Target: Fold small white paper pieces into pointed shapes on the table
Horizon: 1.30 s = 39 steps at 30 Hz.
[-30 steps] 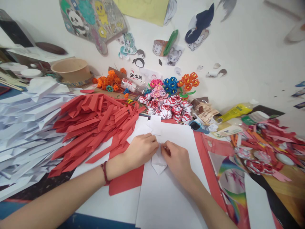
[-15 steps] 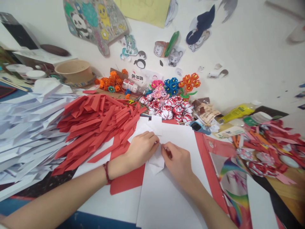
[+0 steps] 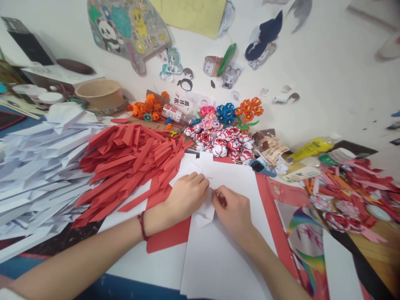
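Observation:
A small folded white paper piece (image 3: 205,211) lies between my hands, above large white sheets (image 3: 231,254). My left hand (image 3: 190,193), with a dark red cord at the wrist, is closed on its upper left side. Just to the right, my right hand (image 3: 233,207) pinches the paper's right edge between thumb and forefinger. The fingertips of both hands are close together, and the left ones are partly hidden. Another white paper piece (image 3: 187,168) rests behind my left hand.
Folded red strips (image 3: 131,154) and white strips (image 3: 46,166) are heaped at the left. Red-and-white paper flowers (image 3: 233,143) stand behind the sheets, near a blue watch (image 3: 262,166). A yellow tube (image 3: 312,148) and red scraps (image 3: 371,179) lie at the right.
The view has shifted slightly. My left hand has turned a little over the white paper piece, whose visible lower part has moved slightly left; my right hand keeps its pinch.

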Motion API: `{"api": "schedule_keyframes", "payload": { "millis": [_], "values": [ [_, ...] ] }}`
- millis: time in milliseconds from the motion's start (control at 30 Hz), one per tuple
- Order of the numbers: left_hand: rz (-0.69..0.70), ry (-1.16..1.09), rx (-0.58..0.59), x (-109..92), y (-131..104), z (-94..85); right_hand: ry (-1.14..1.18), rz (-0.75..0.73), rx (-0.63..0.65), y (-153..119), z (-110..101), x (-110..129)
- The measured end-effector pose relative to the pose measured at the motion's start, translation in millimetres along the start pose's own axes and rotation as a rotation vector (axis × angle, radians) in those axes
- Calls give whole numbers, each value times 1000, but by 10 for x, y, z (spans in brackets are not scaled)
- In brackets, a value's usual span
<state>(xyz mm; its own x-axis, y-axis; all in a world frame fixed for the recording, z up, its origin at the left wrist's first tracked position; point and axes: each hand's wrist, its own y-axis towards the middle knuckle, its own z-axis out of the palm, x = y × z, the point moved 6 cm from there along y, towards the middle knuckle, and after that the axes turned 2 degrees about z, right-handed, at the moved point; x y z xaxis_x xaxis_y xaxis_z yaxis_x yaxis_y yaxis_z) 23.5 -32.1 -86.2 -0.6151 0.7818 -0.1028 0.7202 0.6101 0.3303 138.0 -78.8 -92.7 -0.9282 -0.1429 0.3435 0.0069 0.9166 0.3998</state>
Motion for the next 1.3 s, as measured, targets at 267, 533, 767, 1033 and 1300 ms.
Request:
{"api": "schedule_keyframes", "payload": {
  "millis": [267, 533, 767, 1033, 1300],
  "values": [
    [52, 21, 65, -50, -22, 82, 79, 131, 161, 64, 104, -127],
    [138, 155, 134, -112, -23, 95, 174, 112, 167, 103, 27, -98],
    [149, 146, 124, -139, -125, 53, 289, 160, 118, -32, 25, -106],
    [0, -56, 112, -24, -198, 82, 284, 165, 72, -115, 12, -69],
    [61, -30, 134, -82, -207, 125, 263, 152, 149, -141, 25, -58]
  ]
}}
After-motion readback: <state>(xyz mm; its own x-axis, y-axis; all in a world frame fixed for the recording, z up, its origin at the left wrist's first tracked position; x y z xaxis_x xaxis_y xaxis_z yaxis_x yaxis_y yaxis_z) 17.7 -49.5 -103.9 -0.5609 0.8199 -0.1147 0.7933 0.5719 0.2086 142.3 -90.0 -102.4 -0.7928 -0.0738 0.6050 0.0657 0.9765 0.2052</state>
